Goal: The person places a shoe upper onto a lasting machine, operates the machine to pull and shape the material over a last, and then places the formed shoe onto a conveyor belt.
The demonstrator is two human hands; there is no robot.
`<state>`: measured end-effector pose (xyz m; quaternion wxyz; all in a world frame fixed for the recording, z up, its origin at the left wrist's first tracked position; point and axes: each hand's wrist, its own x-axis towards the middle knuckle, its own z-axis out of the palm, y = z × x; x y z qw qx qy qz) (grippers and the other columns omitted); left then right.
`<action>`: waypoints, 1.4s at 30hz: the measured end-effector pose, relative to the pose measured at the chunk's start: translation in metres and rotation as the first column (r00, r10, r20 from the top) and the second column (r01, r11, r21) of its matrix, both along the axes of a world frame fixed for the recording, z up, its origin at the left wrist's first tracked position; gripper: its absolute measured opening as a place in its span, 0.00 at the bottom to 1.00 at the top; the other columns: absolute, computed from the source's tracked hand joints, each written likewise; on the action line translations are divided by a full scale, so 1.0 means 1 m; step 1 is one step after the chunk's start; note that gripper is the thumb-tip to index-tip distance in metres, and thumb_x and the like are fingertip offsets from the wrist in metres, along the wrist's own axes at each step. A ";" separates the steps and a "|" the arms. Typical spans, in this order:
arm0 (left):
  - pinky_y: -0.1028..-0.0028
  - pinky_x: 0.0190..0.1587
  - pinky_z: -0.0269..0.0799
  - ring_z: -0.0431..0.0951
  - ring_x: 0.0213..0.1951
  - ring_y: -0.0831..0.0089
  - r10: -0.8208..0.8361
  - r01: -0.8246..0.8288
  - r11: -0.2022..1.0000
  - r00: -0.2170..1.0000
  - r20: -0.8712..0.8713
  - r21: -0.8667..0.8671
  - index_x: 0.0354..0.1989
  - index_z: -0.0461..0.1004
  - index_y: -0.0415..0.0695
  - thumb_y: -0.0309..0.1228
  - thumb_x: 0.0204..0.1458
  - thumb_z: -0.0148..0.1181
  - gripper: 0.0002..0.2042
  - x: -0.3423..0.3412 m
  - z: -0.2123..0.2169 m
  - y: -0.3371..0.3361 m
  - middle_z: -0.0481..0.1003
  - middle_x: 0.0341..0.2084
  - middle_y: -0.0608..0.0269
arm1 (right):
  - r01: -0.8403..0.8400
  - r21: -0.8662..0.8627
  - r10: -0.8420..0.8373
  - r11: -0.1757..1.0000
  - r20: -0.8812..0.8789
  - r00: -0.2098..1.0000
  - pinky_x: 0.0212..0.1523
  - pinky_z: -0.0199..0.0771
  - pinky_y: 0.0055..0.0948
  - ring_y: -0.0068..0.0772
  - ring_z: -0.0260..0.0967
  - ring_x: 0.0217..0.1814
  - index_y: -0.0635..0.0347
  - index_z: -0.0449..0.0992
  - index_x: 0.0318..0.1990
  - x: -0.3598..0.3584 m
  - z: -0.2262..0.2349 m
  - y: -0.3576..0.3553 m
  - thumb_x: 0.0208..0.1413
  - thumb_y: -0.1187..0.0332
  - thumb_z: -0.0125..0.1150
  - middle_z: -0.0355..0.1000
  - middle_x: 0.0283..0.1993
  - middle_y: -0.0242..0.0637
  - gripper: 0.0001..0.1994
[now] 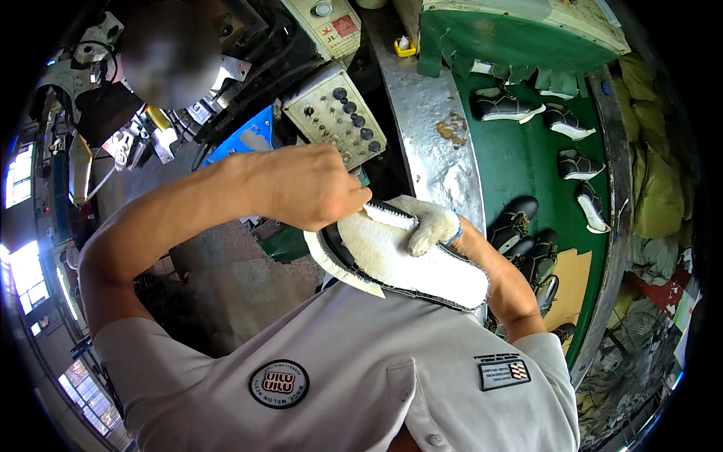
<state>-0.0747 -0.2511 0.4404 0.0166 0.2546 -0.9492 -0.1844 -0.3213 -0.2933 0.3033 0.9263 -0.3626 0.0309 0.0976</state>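
Note:
A shoe upper (452, 275) is held bottom up against my chest, its white insole board facing me and its dark edge frayed along the rim. My right hand (434, 226), in an off-white knitted glove, grips it with the thumb pressed on the white bottom. A pale curved band (327, 260) runs along the near left side of the upper. My left hand (320, 188) is bare and closed, fingertips pinched at the upper's far left edge, beside a white fringed strip (390, 217). What lies between those fingertips is hidden.
Ahead stands a machine with a knobbed control panel (335, 117) and metal clamps (162, 139). A worn metal ledge (444, 151) borders a green bench (489, 173) carrying several dark shoes (501, 105). A small yellow tray (405, 47) sits on the ledge; a fan (640, 354) stands at right.

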 end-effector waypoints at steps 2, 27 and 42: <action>0.67 0.20 0.69 0.77 0.19 0.66 -0.047 0.046 0.995 0.999 0.000 -0.083 0.33 0.75 0.32 0.25 0.49 0.65 0.09 0.001 0.000 0.004 0.71 0.16 0.58 | -0.008 -0.040 0.010 0.999 0.066 0.998 0.48 0.76 0.25 0.25 0.73 0.46 0.72 0.71 0.60 0.006 -0.011 0.003 0.33 0.65 0.82 0.76 0.48 0.38 0.42; 0.70 0.30 0.73 0.78 0.24 0.72 0.861 -0.854 0.507 0.508 -0.023 0.120 0.46 0.79 0.36 0.23 0.58 0.54 0.11 0.052 -0.074 -0.057 0.77 0.23 0.53 | 0.491 -0.434 -0.603 0.755 -0.166 0.781 0.51 0.74 0.27 0.26 0.72 0.48 0.70 0.72 0.59 -0.030 -0.041 -0.064 0.45 0.61 0.77 0.77 0.48 0.36 0.34; 0.70 0.37 0.76 0.82 0.30 0.69 0.842 -0.832 0.348 0.480 0.246 0.432 0.47 0.79 0.36 0.25 0.58 0.58 0.11 -0.076 -0.195 0.010 0.82 0.28 0.53 | 0.028 -0.933 -0.922 0.360 -0.351 0.165 0.59 0.71 0.45 0.58 0.72 0.58 0.66 0.74 0.57 -0.147 -0.228 -0.163 0.48 0.44 0.68 0.75 0.52 0.60 0.36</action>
